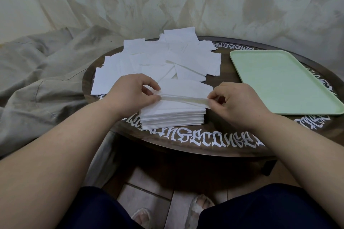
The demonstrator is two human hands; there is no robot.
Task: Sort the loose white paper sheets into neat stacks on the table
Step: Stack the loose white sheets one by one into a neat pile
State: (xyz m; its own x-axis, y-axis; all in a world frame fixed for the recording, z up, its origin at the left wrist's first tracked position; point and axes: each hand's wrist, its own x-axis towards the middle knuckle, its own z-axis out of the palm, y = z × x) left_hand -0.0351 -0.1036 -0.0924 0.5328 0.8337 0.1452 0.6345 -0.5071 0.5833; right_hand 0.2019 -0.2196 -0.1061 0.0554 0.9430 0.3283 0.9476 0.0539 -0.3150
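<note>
A neat stack of white paper sheets [172, 117] stands on the near side of the round dark table [214, 141]. Just above it I hold one white sheet [184, 89], folded or bent along its near edge. My left hand [130, 93] pinches its left end between thumb and fingers. My right hand [236, 102] pinches its right corner. Behind, a loose heap of white sheets [158, 59] is spread over the table's far left half.
A pale green tray [279, 80] lies on the table's right side with nothing in it. Crumpled beige cloth [37, 72] lies left of the table and hangs behind it. White lettering runs round the table rim. My knees and feet are below the table edge.
</note>
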